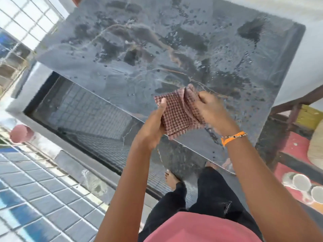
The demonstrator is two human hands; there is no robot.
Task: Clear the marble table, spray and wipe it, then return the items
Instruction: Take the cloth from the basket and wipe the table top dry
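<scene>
Gripping cloth (180, 114) between 2 hands

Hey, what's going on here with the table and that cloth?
A person is standing at a dark marble table and holding a red checked cloth in both hands, above the near edge. The left hand pinches one side and the right hand gathers the other, as if folding or bunching it. The tabletop has nothing standing on it and is wet with droplets and smeared streaks, so it looks sprayed and part-way through wiping. Two white cups sit off to the right, away from the table.
</scene>
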